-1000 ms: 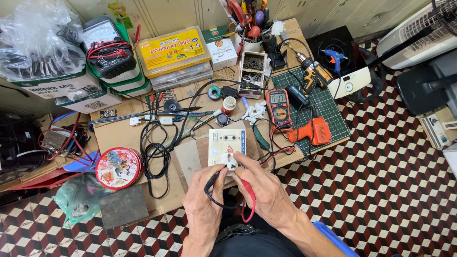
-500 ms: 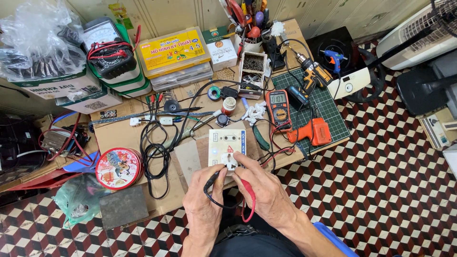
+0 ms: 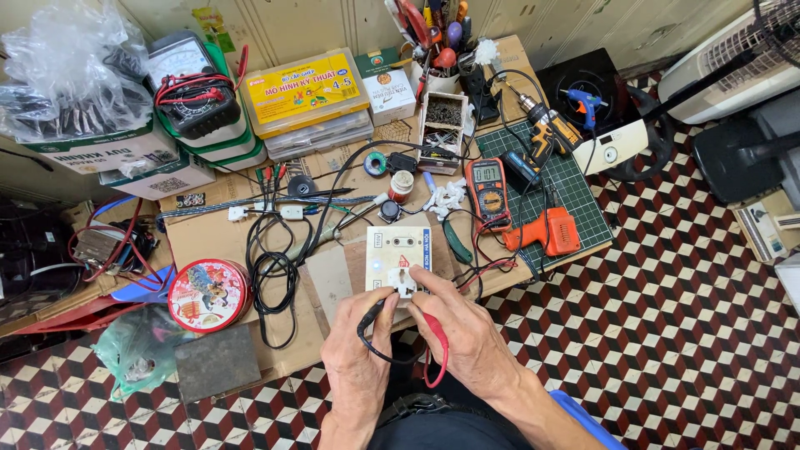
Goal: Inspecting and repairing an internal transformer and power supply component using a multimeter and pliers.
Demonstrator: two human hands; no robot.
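A cream board with a white socket (image 3: 397, 260) lies on the cluttered workbench (image 3: 208, 237). My left hand (image 3: 360, 354) pinches a black test probe (image 3: 372, 312) whose tip rests at the socket on the board's near end. My right hand (image 3: 467, 329) holds a red test probe (image 3: 436, 333) against the same socket. Their leads loop down toward my lap. A grey and orange multimeter (image 3: 488, 192) lies right of the board.
A round red tin (image 3: 208, 294), black coiled cables (image 3: 275, 267), an orange heat tool (image 3: 548, 233) on a green cutting mat (image 3: 575, 187), a cordless drill (image 3: 546, 125), a yellow parts box (image 3: 304, 87) and an analogue meter (image 3: 187, 75) crowd the bench. Checkered floor lies to the right.
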